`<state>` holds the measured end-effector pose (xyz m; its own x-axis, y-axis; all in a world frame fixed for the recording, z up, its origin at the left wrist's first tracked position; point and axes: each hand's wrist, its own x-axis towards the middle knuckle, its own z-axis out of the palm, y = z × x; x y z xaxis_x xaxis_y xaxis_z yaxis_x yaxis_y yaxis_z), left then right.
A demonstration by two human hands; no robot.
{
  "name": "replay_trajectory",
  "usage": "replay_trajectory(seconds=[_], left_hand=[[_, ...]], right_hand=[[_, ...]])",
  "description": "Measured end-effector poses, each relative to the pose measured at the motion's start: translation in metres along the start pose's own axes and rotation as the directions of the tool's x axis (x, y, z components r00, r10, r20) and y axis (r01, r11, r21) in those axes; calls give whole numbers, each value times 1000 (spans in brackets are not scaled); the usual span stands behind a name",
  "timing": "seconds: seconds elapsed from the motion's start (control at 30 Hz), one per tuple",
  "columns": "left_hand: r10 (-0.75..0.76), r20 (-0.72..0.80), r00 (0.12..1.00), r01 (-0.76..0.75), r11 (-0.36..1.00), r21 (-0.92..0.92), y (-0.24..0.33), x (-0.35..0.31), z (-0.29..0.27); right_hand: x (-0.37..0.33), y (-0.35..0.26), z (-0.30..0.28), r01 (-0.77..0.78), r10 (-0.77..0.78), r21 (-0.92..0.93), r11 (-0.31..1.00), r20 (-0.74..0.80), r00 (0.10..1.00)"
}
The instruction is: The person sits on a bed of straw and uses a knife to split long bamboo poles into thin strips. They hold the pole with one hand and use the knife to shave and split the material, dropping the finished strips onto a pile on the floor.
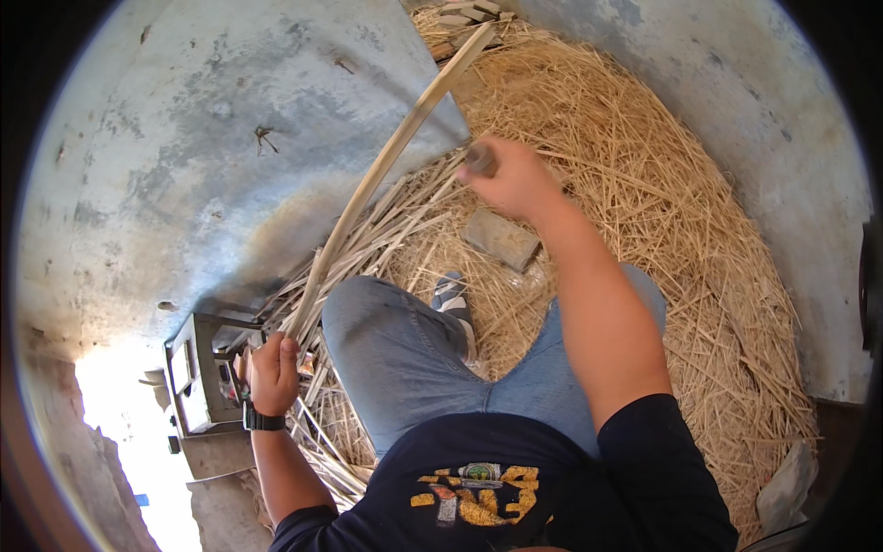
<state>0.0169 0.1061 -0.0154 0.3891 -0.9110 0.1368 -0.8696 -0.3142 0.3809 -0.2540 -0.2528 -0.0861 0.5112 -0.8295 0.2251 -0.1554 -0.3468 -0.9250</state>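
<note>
My left hand (274, 373), with a dark watch on the wrist, is closed around the lower end of a long, pale split bamboo strip (382, 164). The strip slants up and away to the right, bowing slightly, its far end near the wall corner. My right hand (517, 179) is raised in a fist, somewhat blurred by motion, to the right of the strip and apart from it. From the fist shows the round brown end of a handle (481, 159); the rest of that tool cannot be made out. Below this hand a flat grey-brown block (500, 240) lies on the floor.
Straw-like shavings (635, 175) cover the floor. Thin split strips (372, 225) lie heaped along the left wall (212, 120). A metal-framed box (198, 377) stands beside my left hand. Another grey wall (736, 101) curves along the right. My jeans-clad legs (395, 340) are spread around the block.
</note>
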Motion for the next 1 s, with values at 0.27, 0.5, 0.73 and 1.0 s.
replay_trajectory(seconds=[0.27,0.5,0.73,1.0], left_hand=[[30,86,996,-29,1000,-9,15,10,8],[37,-5,999,-37,998,40,25,12,7],[-5,149,989,37,977,-211,19,16,15],[-41,132,990,58,991,-122,20,12,1]], right_hand=[[-18,-38,4,272,-153,-431,860,291,944],[1,-12,-28,-79,67,-140,987,-86,994],[-23,-34,19,426,-265,-424,799,387,883],[3,-9,-24,-129,134,-137,982,26,991]])
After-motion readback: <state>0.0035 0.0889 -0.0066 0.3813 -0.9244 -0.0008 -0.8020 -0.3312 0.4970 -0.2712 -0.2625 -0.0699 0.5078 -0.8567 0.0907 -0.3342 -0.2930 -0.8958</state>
